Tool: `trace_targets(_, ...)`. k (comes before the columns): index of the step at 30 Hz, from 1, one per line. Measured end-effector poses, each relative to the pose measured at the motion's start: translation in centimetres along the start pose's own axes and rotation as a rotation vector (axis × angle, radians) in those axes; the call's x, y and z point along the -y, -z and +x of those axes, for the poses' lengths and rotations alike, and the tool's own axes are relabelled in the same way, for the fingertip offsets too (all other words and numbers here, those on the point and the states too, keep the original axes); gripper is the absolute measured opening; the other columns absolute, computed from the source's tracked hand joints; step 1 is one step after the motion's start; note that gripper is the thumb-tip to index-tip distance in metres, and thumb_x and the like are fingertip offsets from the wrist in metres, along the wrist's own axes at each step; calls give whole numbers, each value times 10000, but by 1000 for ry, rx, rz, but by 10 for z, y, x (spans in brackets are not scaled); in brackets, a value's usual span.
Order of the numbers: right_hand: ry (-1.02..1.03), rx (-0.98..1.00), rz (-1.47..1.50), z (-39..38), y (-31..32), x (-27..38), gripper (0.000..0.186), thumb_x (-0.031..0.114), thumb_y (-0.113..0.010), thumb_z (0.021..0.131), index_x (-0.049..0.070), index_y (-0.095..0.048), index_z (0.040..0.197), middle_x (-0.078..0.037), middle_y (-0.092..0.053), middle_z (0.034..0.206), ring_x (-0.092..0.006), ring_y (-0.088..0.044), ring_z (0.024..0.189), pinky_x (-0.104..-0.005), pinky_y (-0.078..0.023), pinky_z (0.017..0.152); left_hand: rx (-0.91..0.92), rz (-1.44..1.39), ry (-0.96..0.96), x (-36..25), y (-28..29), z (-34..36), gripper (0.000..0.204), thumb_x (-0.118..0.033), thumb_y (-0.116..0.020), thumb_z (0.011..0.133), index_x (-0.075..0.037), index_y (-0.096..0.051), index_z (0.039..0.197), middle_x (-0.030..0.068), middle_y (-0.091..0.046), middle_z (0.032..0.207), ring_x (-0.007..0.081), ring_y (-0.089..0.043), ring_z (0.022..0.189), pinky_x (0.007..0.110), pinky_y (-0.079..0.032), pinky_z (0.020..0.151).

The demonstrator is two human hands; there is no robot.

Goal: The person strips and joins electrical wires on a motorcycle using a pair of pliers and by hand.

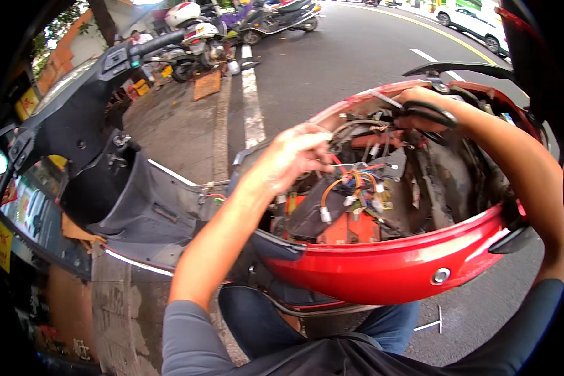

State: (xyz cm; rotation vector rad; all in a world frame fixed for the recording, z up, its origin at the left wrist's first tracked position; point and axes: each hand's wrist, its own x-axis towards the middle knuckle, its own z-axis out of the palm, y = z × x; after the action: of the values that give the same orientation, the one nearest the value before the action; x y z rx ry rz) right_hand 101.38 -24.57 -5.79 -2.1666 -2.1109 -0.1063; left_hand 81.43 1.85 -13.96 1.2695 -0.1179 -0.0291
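A scooter's red body [370, 269] stands before me with its seat area exposed and wiring inside. My left hand [297, 156] is over the near-left part of the opening, fingers curled together by a thin wire [344, 165]. My right hand [413, 100] reaches to the far side of the opening, closed around a tool with black looped handles [430, 114] and a silvery tip [385, 99]; it looks like scissors. Between and below the hands lies a bundle of coloured wires [357, 180] with white connectors [325, 215]. Orange-red blocks [351, 229] sit beneath it.
The scooter's handlebar [116, 66] and black footwell [150, 207] are to the left. A black grab rail [460, 67] rises at the far right. A T-shaped metal tool [438, 321] lies on the ground at the near right. Parked scooters [200, 37] stand beyond.
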Motion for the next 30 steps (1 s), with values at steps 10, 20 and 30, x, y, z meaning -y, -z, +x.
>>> trace_targets(10, -120, -586, -532, 21, 113, 87, 206, 204, -646, 905, 54, -570, 1023, -187, -646, 845, -395, -643, 819, -456, -500, 727, -229, 679, -200, 11, -5, 9, 253, -161, -638, 943, 5, -585, 1126, 64, -669, 941, 119, -633, 767, 280, -547, 686)
trace_targets(20, -475, -849, -825, -185, 149, 181, 366, 332, -480, 1035, 16, -597, 1177, -135, -636, 1018, -171, -641, 827, -284, -515, 737, 55, 962, 8, 28, 10, 8, 648, -471, -719, 871, 10, -576, 1282, 170, -664, 1176, 226, -623, 1095, 368, -484, 970)
trace_targets(30, -1381, -1184, 250, -393, -162, 266, 176, 185, -654, 921, 56, -577, 1012, -9, -523, 811, -95, -491, 672, -260, -414, 573, 343, 1473, 128, 30, 7, 16, 838, -474, -801, 754, 3, -481, 1364, 230, -613, 1254, 336, -593, 1184, 397, -453, 1024)
